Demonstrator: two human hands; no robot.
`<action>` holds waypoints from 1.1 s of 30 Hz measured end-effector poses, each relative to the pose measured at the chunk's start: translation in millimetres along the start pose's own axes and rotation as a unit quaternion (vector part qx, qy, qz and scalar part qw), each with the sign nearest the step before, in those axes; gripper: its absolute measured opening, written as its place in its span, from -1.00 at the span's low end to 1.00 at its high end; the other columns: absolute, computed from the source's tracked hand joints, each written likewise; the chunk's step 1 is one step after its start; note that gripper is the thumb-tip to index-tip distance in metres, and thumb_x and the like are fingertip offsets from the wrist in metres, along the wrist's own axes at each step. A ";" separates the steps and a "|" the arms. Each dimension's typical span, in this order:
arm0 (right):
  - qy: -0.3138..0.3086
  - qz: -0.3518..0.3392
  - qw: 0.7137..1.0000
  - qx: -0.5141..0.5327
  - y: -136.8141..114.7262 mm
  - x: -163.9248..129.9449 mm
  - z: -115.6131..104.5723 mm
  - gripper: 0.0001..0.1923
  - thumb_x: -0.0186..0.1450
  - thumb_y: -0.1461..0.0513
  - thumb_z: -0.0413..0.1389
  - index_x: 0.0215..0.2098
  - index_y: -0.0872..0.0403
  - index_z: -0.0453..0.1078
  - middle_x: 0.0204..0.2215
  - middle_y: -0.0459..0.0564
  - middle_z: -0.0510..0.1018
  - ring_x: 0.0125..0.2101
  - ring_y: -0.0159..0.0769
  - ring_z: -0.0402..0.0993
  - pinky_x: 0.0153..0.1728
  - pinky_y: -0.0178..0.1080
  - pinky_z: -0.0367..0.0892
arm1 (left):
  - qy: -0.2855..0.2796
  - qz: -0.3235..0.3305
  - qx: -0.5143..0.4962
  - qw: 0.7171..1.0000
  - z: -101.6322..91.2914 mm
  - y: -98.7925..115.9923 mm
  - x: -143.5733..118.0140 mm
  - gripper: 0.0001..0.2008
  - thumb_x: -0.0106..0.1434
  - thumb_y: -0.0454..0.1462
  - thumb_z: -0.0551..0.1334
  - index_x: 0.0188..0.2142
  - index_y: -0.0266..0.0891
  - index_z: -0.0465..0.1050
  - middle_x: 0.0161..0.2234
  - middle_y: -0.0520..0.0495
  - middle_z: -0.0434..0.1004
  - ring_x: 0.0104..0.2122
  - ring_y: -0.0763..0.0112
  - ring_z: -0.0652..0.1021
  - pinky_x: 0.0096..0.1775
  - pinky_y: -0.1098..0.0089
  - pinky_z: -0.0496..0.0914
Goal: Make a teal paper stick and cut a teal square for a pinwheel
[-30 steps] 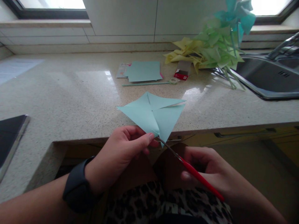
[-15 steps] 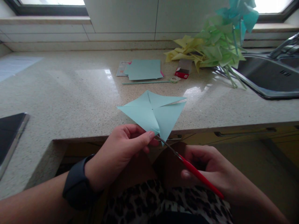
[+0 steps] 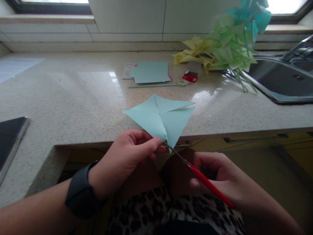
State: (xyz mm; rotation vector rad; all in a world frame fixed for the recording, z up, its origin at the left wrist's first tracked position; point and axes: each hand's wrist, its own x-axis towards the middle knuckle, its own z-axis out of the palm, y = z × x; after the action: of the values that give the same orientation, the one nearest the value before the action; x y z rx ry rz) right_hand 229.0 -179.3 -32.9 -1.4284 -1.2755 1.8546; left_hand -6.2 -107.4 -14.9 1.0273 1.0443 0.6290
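Note:
My left hand [image 3: 127, 156] pinches the near corner of a light blue paper square [image 3: 160, 119] with cuts running in from its corners. The paper is held just above the front edge of the speckled counter [image 3: 73, 98]. My right hand [image 3: 217, 176] grips red-handled scissors [image 3: 198, 178], whose blades point up-left and meet the paper's near corner beside my left thumb. A dark watch sits on my left wrist.
Further back lie a stack of blue sheets [image 3: 150, 71], a thin green stick [image 3: 154, 86], a tape roll [image 3: 183, 82] and a small red box [image 3: 190, 75]. A bunch of yellow, green and blue paper pinwheels [image 3: 225, 49] rests beside the steel sink [image 3: 281, 81]. A dark tablet [image 3: 9, 137] is at left.
Almost nothing differs; the view has tilted slightly, and both hands, the paper and the scissors hold the same pose.

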 end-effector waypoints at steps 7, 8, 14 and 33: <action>-0.001 0.004 1.000 -0.009 -1.0 0.4 -2.0 -0.57 0.18 -0.08 0.32 -0.43 0.07 0.33 -0.53 -0.14 0.32 -0.52 -0.41 0.16 -0.50 -0.31 0.15 | 0.011 -0.004 0.011 1.000 0.8 2.0 -1.5 -0.81 0.24 -0.14 0.42 -0.41 -0.21 0.62 -0.40 0.00 0.70 -0.47 0.53 0.53 -0.42 0.53 0.36; 0.001 0.004 1.000 -0.011 -1.1 0.4 -2.1 -0.57 0.17 -0.08 0.32 -0.42 0.07 0.35 -0.53 -0.14 0.32 -0.53 -0.41 0.17 -0.50 -0.31 0.16 | 0.013 -0.003 0.013 1.000 0.8 2.0 -1.6 -0.80 0.23 -0.14 0.42 -0.41 -0.22 0.62 -0.39 -0.01 0.70 -0.47 0.52 0.53 -0.41 0.52 0.36; 0.012 0.001 1.000 -0.020 -2.2 0.1 -2.2 -0.58 0.16 -0.08 0.33 -0.38 0.08 0.42 -0.55 -0.12 0.36 -0.54 -0.40 0.23 -0.53 -0.33 0.20 | 0.012 0.001 0.020 1.000 -0.2 0.4 -1.6 -0.79 0.23 -0.12 0.41 -0.39 -0.22 0.63 -0.39 -0.03 0.70 -0.47 0.51 0.53 -0.42 0.52 0.36; 0.008 0.015 1.000 -0.011 -4.7 0.0 -1.0 -0.59 0.15 -0.07 0.34 -0.38 0.09 0.42 -0.51 -0.10 0.39 -0.52 -0.40 0.22 -0.49 -0.31 0.22 | 0.007 0.003 0.017 1.000 -0.6 -0.4 -1.3 -0.81 0.25 -0.13 0.41 -0.40 -0.20 0.63 -0.39 0.01 0.69 -0.46 0.55 0.53 -0.42 0.56 0.36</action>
State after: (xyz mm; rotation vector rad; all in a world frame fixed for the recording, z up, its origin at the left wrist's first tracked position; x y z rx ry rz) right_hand 229.2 -176.8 -28.8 -1.4775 -1.2774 1.8504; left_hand -7.3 -108.4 -14.8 1.0570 1.0670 0.6253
